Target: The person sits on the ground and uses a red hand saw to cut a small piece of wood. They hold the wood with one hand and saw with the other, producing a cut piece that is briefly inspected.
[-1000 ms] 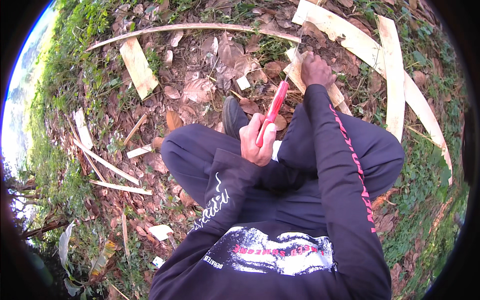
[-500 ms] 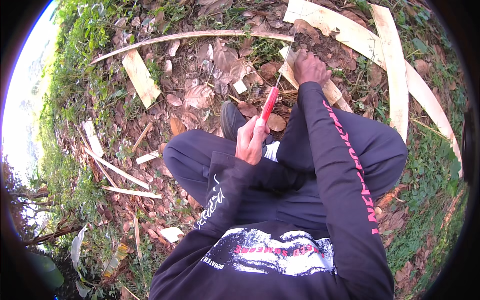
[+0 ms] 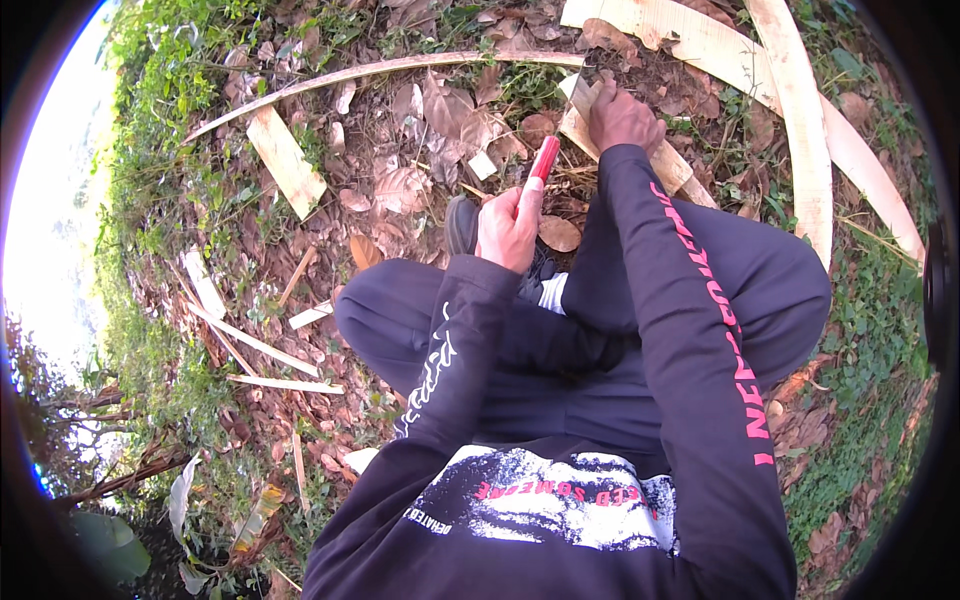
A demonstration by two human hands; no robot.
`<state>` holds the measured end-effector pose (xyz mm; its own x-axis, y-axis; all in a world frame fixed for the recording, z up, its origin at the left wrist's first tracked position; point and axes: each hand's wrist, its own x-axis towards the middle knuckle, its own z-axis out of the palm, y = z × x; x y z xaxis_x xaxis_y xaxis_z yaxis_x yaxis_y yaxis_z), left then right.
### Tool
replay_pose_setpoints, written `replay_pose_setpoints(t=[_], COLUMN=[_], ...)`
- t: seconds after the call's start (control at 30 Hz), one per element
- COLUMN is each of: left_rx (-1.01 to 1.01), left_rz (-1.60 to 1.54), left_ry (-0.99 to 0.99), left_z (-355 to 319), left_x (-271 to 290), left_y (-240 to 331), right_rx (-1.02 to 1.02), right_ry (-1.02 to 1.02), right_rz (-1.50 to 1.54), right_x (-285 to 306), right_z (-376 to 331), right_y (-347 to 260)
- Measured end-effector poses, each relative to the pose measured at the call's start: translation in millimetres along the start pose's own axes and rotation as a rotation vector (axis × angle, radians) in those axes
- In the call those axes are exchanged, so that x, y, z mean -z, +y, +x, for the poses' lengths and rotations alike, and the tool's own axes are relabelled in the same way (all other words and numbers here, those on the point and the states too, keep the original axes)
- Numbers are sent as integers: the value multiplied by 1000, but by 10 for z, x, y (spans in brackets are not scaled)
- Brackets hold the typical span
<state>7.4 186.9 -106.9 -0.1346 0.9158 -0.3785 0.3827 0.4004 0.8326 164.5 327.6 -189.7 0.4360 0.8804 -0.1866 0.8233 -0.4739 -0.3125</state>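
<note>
A red handle [image 3: 545, 158] — tilted — points toward a pale board [image 3: 672, 167].

Bare hands [image 3: 508, 230] [image 3: 627, 120]: two
Red handle [image 3: 544, 158]: one
Wide boards [image 3: 802, 130], upper right: two
Long curved strip [image 3: 400, 64]: one
White sock [image 3: 553, 292] showing: one

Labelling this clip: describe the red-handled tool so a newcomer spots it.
Start at the crossed, dark-trousered legs. Beside the dark shoe, the left hand grips the red-handled tool. That red sets it apart from the pale wood pieces around it.

Red lettering [image 3: 716, 310] down right sleeve [image 3: 690, 350]; white script [image 3: 430, 370], left sleeve [image 3: 465, 350]; red-and-white lettering [image 3: 555, 491], shirt front [image 3: 600, 575].
</note>
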Motion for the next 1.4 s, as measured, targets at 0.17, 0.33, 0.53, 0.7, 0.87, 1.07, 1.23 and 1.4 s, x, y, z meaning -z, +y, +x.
replay_pose_setpoints(t=[0.17, 0.33, 0.53, 0.7, 0.87, 1.07, 1.23, 1.4], left_rx=[123, -72, 85, -47, -67, 50, 3, 103], left_rz=[-18, 93, 77, 34, 106, 23, 69, 56], left_ry=[49, 20, -8, 20, 36, 86, 10, -16], left_z=[-401, 123, -229, 206, 230, -129, -4, -240], left_x=[-2, -49, 60, -15, -139, 76, 176, 307], left_y=[-92, 122, 36, 109, 65, 56, 64, 89], right_rx=[-25, 30, -37, -19, -24, -31, -138, -86], right_ry=[-80, 32, -118, -107, -61, -58, -67, -61], right_rz=[36, 32, 46, 36, 30, 23, 49, 26], right_x=[56, 21, 54, 71, 28, -24, 37, 13], right_z=[208, 72, 284, 165, 215, 124, 194, 179], right_y=[37, -1, 39, -62, -29, -228, -200, -208])
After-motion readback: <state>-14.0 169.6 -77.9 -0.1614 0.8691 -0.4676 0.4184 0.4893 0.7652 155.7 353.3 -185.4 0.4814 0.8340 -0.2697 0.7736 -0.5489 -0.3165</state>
